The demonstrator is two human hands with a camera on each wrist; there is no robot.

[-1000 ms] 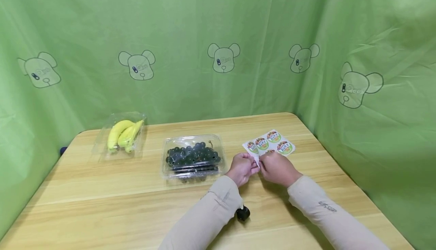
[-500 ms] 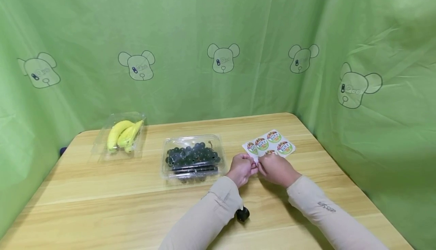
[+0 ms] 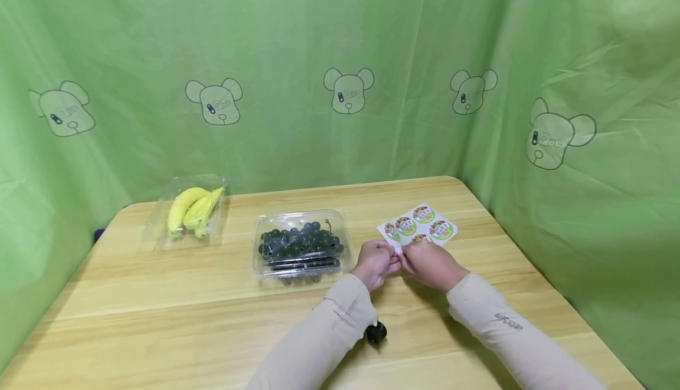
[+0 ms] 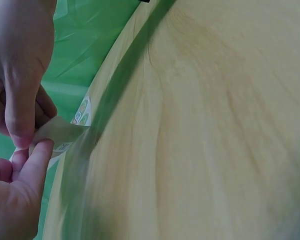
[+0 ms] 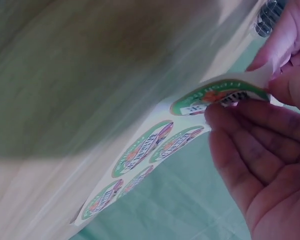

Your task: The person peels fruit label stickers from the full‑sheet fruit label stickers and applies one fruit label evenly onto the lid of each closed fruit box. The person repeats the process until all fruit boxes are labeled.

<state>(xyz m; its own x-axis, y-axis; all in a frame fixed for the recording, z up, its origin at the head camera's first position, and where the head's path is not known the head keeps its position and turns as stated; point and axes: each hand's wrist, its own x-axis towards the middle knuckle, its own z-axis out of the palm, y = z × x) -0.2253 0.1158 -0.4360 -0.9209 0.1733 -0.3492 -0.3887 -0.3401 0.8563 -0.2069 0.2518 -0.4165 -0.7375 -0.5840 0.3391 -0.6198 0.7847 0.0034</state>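
right of centre, head frame: we see a white paper sheet of round green-rimmed stickers (image 3: 417, 225) | left hand (image 3: 375, 263) and right hand (image 3: 433, 265): fingers pinching its near edge | reason, we judge: paired grips control the bend there

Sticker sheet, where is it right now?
In the head view, the sticker sheet is on the right side, right of the clear grape box, its near part pinched by the left hand and the right hand.
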